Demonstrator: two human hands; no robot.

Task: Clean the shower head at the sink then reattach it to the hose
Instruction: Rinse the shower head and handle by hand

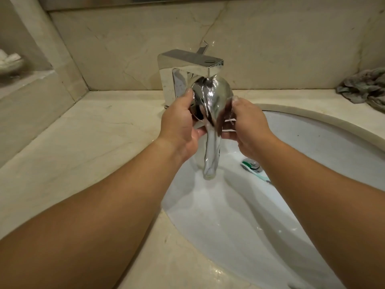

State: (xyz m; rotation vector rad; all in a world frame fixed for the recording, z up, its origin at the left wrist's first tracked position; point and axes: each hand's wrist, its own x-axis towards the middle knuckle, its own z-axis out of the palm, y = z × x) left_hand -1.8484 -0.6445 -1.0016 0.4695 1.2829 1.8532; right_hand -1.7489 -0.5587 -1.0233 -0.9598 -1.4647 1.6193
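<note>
The chrome shower head is up under the spout of the square chrome faucet, held over the white sink basin with its handle pointing down toward the person. Water runs off the round back of the head and down along the handle into the basin. Both hands are on it: the left hand has its grip curled round the left side of the head, thumb up on the rim and fingers tucked underneath, and the right hand does the same on the right side, thumb tip on the edge and fingers wrapped below. Both look wet. Can't see the spray face, it's turned away from the camera. Down in the basin, near the chrome drain plug, lies a toothbrush with a green and white handle, partly hidden behind the right forearm. The beige marble table runs around the sink, and a crumpled grey rag sits on it at the far right corner against the wall. On the left there's a ledge with something white and blurry on it, too fuzzy to tell what it is.
</note>
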